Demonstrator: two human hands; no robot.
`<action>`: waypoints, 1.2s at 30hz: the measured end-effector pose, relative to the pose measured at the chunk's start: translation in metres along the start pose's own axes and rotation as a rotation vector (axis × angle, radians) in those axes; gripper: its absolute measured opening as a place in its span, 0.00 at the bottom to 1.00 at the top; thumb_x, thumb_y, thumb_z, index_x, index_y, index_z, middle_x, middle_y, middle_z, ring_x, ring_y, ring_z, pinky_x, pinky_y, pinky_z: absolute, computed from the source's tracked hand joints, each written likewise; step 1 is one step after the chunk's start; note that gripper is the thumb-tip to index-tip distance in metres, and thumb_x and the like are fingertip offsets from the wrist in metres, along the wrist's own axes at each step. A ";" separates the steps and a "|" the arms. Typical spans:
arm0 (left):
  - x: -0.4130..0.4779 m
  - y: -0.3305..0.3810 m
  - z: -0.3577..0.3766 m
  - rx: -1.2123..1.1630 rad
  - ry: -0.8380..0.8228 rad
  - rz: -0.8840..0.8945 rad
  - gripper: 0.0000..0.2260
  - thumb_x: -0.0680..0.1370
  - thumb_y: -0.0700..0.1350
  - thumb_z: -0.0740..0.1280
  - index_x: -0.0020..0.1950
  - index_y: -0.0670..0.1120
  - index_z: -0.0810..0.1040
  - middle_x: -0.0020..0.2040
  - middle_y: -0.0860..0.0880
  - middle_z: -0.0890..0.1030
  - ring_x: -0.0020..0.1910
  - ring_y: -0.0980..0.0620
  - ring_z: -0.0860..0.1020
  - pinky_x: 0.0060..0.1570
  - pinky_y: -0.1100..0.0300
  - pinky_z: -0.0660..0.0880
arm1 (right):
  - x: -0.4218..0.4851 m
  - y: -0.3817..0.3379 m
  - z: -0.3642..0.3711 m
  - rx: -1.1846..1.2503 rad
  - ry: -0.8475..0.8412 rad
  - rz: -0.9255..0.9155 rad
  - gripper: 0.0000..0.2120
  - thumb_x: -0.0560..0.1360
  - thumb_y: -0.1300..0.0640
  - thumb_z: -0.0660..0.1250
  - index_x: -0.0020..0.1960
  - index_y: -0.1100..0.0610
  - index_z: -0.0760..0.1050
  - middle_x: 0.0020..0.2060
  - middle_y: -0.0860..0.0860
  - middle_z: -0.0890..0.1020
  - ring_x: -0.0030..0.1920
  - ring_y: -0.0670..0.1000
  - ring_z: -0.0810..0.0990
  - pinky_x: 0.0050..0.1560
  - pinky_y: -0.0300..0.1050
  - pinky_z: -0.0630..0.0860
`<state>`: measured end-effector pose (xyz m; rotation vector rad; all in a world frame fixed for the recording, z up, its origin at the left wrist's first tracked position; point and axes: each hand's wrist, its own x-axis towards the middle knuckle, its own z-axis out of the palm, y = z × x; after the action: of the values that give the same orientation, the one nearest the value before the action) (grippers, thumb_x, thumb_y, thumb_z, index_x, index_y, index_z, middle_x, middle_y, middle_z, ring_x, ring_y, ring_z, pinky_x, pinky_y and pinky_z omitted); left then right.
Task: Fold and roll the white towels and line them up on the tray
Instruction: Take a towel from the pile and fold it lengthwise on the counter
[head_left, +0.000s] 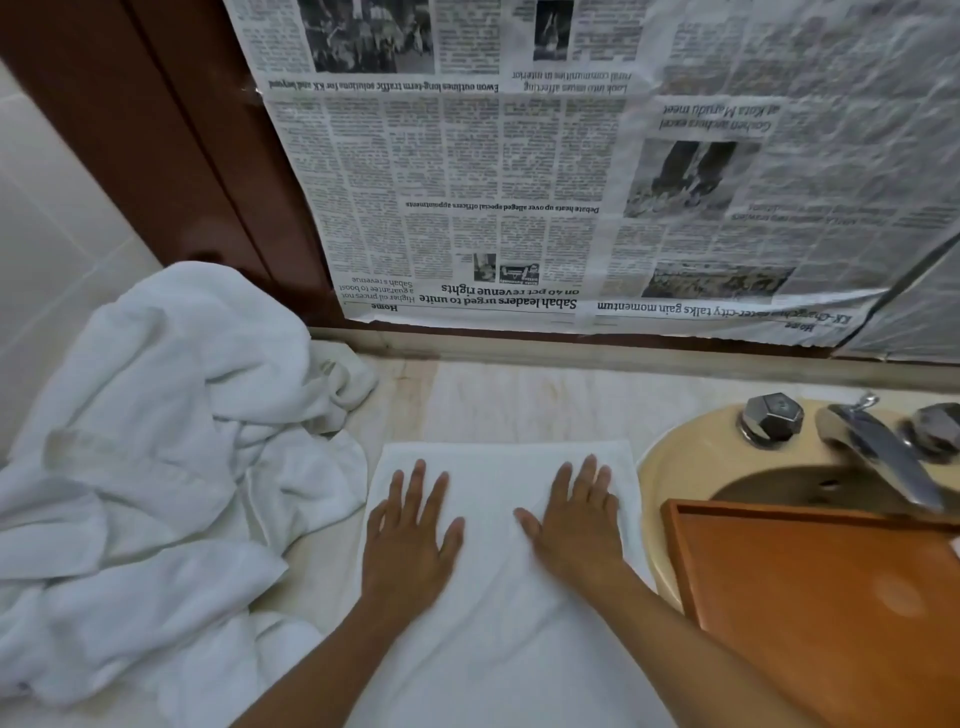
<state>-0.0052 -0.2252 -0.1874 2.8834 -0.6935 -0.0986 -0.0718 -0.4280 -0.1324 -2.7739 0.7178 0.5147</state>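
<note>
Both hands, left hand (408, 540) and right hand (574, 525), lying flat with fingers straight, pressing one white towel (501, 613) on the counter (519, 400); crumpled towel heap (156, 467) lying left, one wooden tray (810, 587) sitting right.

Bathroom, washbasin (670, 467), taps (771, 418), marble counter (519, 400)

The towel (498, 571) under my palms is plain white. My tray (810, 597) is orange-brown wood. The sink (691, 467) is cream.
</note>
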 end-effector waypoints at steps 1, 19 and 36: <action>0.011 0.001 -0.001 0.001 0.013 -0.002 0.28 0.80 0.63 0.51 0.78 0.55 0.62 0.80 0.51 0.57 0.77 0.48 0.59 0.69 0.54 0.55 | 0.011 -0.002 0.000 0.009 0.012 0.017 0.42 0.80 0.34 0.44 0.78 0.63 0.36 0.75 0.66 0.35 0.76 0.66 0.35 0.75 0.60 0.44; 0.151 0.009 -0.017 -0.029 -0.121 -0.224 0.30 0.78 0.70 0.45 0.79 0.65 0.48 0.81 0.55 0.41 0.79 0.48 0.41 0.76 0.47 0.45 | 0.130 0.022 -0.022 0.111 0.235 0.112 0.31 0.80 0.35 0.44 0.79 0.44 0.42 0.79 0.47 0.39 0.78 0.56 0.36 0.75 0.62 0.41; -0.066 0.005 -0.006 -0.035 -0.029 -0.036 0.29 0.79 0.63 0.52 0.79 0.55 0.60 0.81 0.50 0.50 0.80 0.47 0.51 0.71 0.49 0.59 | -0.041 0.020 0.056 0.029 0.267 -0.041 0.29 0.80 0.39 0.47 0.79 0.46 0.54 0.79 0.53 0.52 0.79 0.58 0.50 0.71 0.62 0.59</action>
<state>-0.0652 -0.1983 -0.1792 2.8671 -0.6391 -0.1561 -0.1311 -0.4107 -0.1697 -2.8532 0.7132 0.1248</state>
